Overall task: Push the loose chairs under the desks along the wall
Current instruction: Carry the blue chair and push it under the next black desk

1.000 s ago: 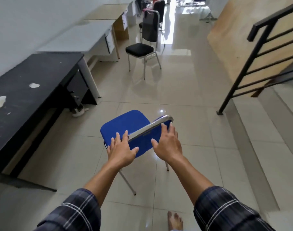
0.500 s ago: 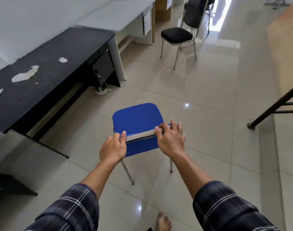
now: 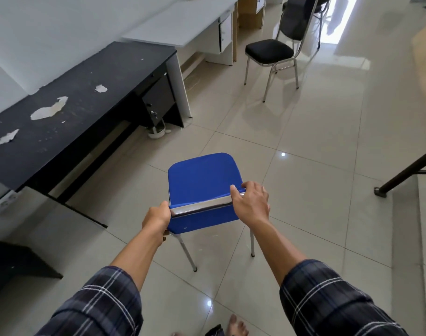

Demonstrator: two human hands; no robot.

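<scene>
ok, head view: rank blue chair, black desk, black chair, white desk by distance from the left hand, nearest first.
1. blue chair: gripped at its backrest by the left hand.
2. black desk: to the left, along the wall.
3. white desk: farther along the wall.
4. black chair: far right of it; close to call with 3.

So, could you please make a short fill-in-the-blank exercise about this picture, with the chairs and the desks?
1. Both hands, left hand and right hand, grip the backrest of the ____ chair.
2. The desk nearest this chair has a ____ top with peeled patches.
3. The seat of the farther chair is ____ in colour.
4. The person's sleeves show a ____ pattern.

Missing words: blue; black; black; plaid
</scene>
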